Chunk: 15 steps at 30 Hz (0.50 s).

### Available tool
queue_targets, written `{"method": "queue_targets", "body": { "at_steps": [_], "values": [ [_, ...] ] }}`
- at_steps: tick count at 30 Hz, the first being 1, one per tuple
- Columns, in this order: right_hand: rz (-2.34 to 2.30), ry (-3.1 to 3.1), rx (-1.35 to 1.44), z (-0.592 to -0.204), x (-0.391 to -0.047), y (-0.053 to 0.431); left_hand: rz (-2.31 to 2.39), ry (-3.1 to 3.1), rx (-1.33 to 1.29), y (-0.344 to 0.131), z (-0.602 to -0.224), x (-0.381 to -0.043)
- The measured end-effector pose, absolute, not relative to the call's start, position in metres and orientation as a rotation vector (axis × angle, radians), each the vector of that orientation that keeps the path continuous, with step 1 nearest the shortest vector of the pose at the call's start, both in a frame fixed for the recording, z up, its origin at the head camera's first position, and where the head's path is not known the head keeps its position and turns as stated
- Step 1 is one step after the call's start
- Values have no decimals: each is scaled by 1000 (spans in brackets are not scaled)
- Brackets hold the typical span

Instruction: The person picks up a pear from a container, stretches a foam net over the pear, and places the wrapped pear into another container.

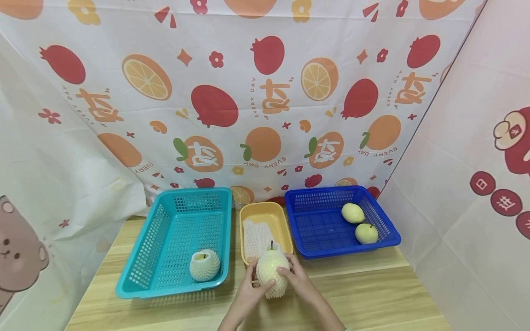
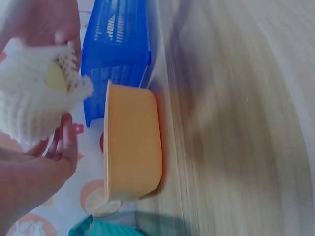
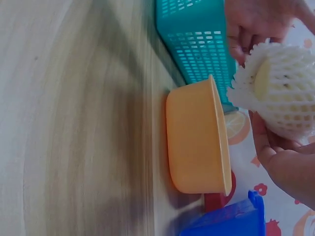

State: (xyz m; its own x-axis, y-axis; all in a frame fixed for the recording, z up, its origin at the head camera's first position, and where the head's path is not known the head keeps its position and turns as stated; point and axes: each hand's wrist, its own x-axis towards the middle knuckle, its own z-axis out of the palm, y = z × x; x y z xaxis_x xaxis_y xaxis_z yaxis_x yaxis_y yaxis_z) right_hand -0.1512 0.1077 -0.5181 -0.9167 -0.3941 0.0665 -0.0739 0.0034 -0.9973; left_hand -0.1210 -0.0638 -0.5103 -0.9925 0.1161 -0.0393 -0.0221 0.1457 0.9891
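Observation:
Between my two hands is a pale yellow-green pear (image 1: pixel 270 263), stem up, inside a white foam net sleeve (image 1: pixel 277 288). My left hand (image 1: pixel 249 289) holds its left side and my right hand (image 1: pixel 297 278) its right, with thumbs on the front. Both wrist views show the foam net (image 3: pixel 290 96) around the fruit, its lower end partly open with some pear skin showing. Just behind the hands, a yellow-orange bin (image 1: pixel 285 230) contains flat white foam nets (image 1: pixel 257 234). The pear is held above the table, overlapping the bin's front edge in the head view.
On the left, a teal basket (image 1: pixel 165 248) contains one netted pear (image 1: pixel 204 265). A blue basket (image 1: pixel 314 230) on the right has two bare pears, one (image 1: pixel 353 213) behind the other (image 1: pixel 366 233). Fruit-print cloth (image 1: pixel 232 151) hangs behind the wooden table (image 1: pixel 372 294).

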Motion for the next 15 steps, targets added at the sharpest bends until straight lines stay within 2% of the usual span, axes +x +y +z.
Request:
{"method": "queue_targets", "body": {
  "at_steps": [11,15],
  "values": [
    [-1874,2088,-550,-483,-148,96,2126,2008,94,-76,-506,-121],
    [-1867,2121,-571,-486,-158,88,2196,1956,53,-84,-502,-121]
  ]
}}
